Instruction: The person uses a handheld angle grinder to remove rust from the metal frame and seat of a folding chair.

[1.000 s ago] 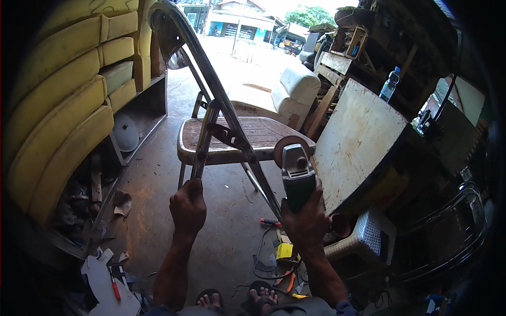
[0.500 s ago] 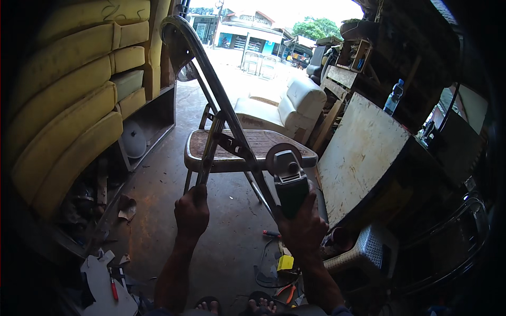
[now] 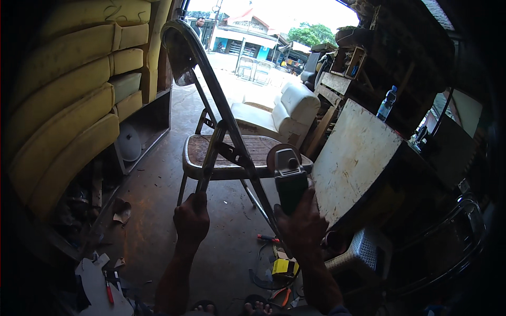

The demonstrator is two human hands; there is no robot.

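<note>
A folding metal chair (image 3: 258,147) with a worn, brownish seat and a tubular frame stands in front of me. My left hand (image 3: 191,218) is closed around the lower part of one of its leg tubes. An angle grinder (image 3: 292,190) with a dark green body and a round disc is gripped in my right hand (image 3: 304,221). Its head and disc are by the right front of the seat, close to the frame's slanting tube; whether the disc touches the metal I cannot make out.
Yellow cushions (image 3: 63,100) are stacked at the left. A pale board (image 3: 358,158) leans at the right, with a water bottle (image 3: 387,102) above it. On the floor lie a yellow box (image 3: 284,267), orange-handled pliers (image 3: 286,296) and a red-handled tool (image 3: 109,295). White armchairs (image 3: 287,113) stand beyond.
The whole view has shifted slightly. A person now shows in the far background at the upper left. Both hands keep their holds on the chair leg and the grinder.
</note>
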